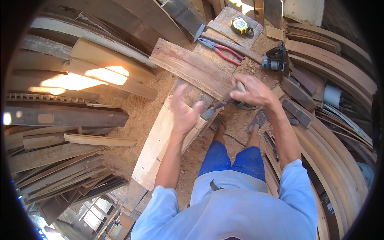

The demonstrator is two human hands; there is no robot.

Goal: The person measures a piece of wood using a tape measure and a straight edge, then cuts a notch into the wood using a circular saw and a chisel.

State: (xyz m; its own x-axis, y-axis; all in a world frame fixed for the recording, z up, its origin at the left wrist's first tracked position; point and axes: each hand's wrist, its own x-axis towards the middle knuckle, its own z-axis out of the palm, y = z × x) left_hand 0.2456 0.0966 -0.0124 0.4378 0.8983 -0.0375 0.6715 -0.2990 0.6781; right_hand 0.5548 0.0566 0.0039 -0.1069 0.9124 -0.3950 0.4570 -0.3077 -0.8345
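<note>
My right hand (254, 92) is closed around a pale-handled tool that looks like a chisel (218, 106). Its dark shank and flat blade slant down and left to the edge of the bench. Fingers apart, my left hand (185, 112) holds nothing and hovers over a light wooden board (154, 148) that runs along the bench; motion blurs it slightly. Across the bench, just beyond both hands, lies a reddish-brown plank (190, 68). Partly hidden under my right hand is a dark green object (246, 106) whose kind I cannot make out.
Farther along the bench lie red-handled pliers (228, 52), a hammer (232, 46) and a yellow tape measure (240, 26). A power saw (276, 58) rests to their right. Stacked boards (68, 114) fill the left, and curved planks (332, 156) the right. Sawdust (124, 140) covers the floor.
</note>
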